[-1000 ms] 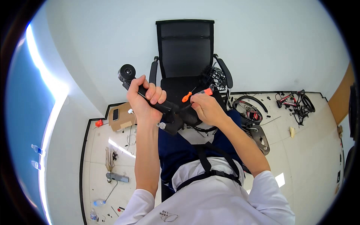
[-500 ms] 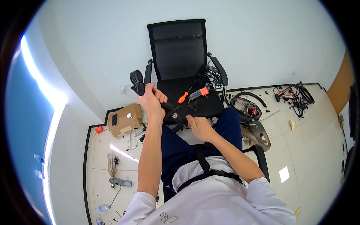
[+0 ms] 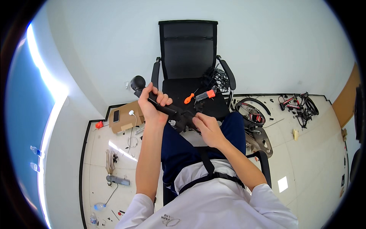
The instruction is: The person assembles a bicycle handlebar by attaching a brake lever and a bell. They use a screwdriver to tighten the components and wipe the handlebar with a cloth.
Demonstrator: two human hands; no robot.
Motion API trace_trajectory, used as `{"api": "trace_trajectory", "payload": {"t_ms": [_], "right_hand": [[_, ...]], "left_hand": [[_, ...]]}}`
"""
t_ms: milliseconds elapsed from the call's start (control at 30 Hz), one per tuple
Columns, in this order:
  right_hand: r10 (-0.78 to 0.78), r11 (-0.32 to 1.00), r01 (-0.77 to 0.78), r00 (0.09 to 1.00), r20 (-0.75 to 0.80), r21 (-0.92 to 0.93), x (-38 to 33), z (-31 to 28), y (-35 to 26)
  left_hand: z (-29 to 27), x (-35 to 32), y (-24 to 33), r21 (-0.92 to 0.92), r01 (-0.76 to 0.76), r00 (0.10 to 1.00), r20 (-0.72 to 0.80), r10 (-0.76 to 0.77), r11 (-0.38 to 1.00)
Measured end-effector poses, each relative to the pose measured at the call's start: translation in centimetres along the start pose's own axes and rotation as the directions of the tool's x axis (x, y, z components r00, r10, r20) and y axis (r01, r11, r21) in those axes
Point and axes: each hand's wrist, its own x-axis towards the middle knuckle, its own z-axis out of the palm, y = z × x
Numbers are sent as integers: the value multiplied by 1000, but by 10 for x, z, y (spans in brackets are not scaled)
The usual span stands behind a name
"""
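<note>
Above my lap I hold a long black part [image 3: 167, 109] slantwise; it has a rounded knob-like end at upper left and a small silver fitting [image 3: 172, 123] near its lower right. Its exact kind is hard to make out. My left hand [image 3: 154, 105] is closed round the upper stretch, below the round end. At the lower right end, my right hand [image 3: 207, 128] pinches the part with thumb and fingers; its fingertips are partly hidden. Ahead, on the black chair seat [image 3: 173, 89], lie an orange-handled screwdriver [image 3: 189, 98] and a dark package with an orange end [image 3: 206, 95].
Black wire-like pieces [image 3: 217, 78] rest by the chair's right armrest. On the floor to the right are a bicycle wheel [image 3: 263, 119] and a red-and-black bike frame [image 3: 291, 100]. Leftward lie flattened cardboard [image 3: 127, 123] bearing a phone [image 3: 116, 116], a fork-shaped part [image 3: 110, 162] and a bottle [image 3: 100, 206].
The black part has turned, so its round end now faces up and its lower end sits further right. Both hands stay on it. The view has shifted slightly.
</note>
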Motion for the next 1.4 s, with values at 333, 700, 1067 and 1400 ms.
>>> {"api": "trace_trajectory", "payload": {"t_ms": [333, 700, 1067, 1400], "right_hand": [[-219, 934, 179, 971, -98, -310, -7, -8, -31], [-577, 704, 441, 812, -86, -556, -1, 0, -16], [-792, 240, 829, 468, 392, -504, 43, -41, -36], [-255, 965, 259, 906, -339, -35, 30, -60, -1]], "left_hand": [[-10, 6, -4, -159, 220, 965, 178, -191, 963], [-6, -6, 7, -179, 222, 923, 355, -148, 958], [-19, 0, -37, -184, 773, 612, 467, -638, 607], [13, -23, 0, 153, 11, 854, 512, -89, 988]]}}
